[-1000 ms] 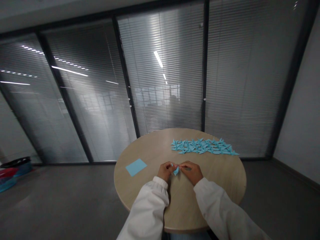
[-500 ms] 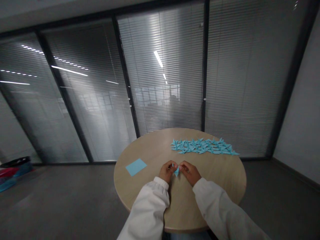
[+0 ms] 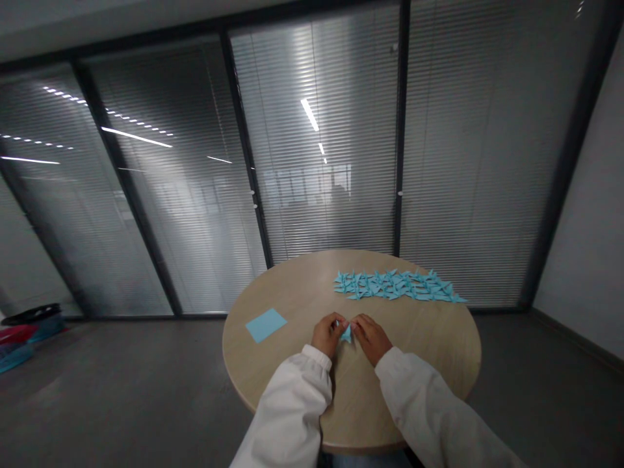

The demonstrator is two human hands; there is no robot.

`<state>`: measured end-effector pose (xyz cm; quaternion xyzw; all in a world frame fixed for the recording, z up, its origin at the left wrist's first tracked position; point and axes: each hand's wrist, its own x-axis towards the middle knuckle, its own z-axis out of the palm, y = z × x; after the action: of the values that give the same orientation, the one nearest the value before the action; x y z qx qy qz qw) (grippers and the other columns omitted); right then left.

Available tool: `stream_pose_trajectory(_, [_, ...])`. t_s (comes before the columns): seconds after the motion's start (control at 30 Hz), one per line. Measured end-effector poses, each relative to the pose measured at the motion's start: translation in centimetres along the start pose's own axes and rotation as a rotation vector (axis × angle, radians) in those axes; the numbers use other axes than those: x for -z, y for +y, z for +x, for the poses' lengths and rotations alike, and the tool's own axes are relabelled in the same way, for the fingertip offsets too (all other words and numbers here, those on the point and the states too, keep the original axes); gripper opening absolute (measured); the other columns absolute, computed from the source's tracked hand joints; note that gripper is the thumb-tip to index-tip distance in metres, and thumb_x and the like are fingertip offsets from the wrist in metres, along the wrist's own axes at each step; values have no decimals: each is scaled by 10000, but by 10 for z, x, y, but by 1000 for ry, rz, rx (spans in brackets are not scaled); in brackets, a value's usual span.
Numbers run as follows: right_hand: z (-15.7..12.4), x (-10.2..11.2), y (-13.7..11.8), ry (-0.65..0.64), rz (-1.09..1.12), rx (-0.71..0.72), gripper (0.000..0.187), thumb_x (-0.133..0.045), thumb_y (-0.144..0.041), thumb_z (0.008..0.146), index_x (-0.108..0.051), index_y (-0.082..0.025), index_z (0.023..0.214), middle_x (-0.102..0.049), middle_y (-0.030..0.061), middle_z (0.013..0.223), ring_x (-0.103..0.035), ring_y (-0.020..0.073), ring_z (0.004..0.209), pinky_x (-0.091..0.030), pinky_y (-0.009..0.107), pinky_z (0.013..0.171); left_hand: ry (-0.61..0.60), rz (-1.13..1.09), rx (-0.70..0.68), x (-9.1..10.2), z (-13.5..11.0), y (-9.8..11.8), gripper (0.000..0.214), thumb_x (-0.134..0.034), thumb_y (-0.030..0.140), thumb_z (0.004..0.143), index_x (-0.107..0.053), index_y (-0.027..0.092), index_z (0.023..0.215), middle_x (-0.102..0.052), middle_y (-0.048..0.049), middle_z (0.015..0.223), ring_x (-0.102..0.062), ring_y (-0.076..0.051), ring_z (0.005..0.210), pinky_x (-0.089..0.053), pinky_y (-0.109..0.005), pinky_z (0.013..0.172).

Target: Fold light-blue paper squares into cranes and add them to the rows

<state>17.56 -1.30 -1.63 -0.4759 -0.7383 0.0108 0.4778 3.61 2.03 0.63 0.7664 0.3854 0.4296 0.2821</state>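
Observation:
Over the middle of the round wooden table (image 3: 297, 292), a small piece of folded blue paper (image 3: 346, 334) is pinched between my two hands. My left hand (image 3: 329, 334) is closed on its left side, thumb and fingers together. On the right side, my right hand (image 3: 370, 337) is closed on it as well, fingertips near those of the left. Fingers hide much of the paper, so its full shape cannot be made out. Beyond the hands lie several folded blue paper cranes (image 3: 397, 285), packed in rows. A flat blue paper sheet (image 3: 266, 325) rests left of my left hand.
Behind the table stands a glass partition (image 3: 316, 162) with blinds and dark frames. A white wall (image 3: 585, 214) rises at the right. On the grey floor (image 3: 136, 390) at far left are bags (image 3: 34, 331) in black, red and blue.
The folded paper has turned slightly between my fingers, and its visible lower part looks shorter and wider. Both hands stay in nearly the same place; the cranes and sheet have not moved.

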Motion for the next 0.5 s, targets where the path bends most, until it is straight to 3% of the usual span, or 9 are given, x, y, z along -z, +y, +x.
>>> stream_pose_trajectory(0.5, [3, -1, -4, -2, 70, -43, 198, -304, -177, 833, -457, -191, 708, -481, 6, 696, -462, 140, 690, -374, 239, 627, -7, 125, -169, 1, 0, 2, 224, -419, 318, 773, -559, 155, 709, -540, -34, 690, -460, -150, 681, -342, -253, 648])
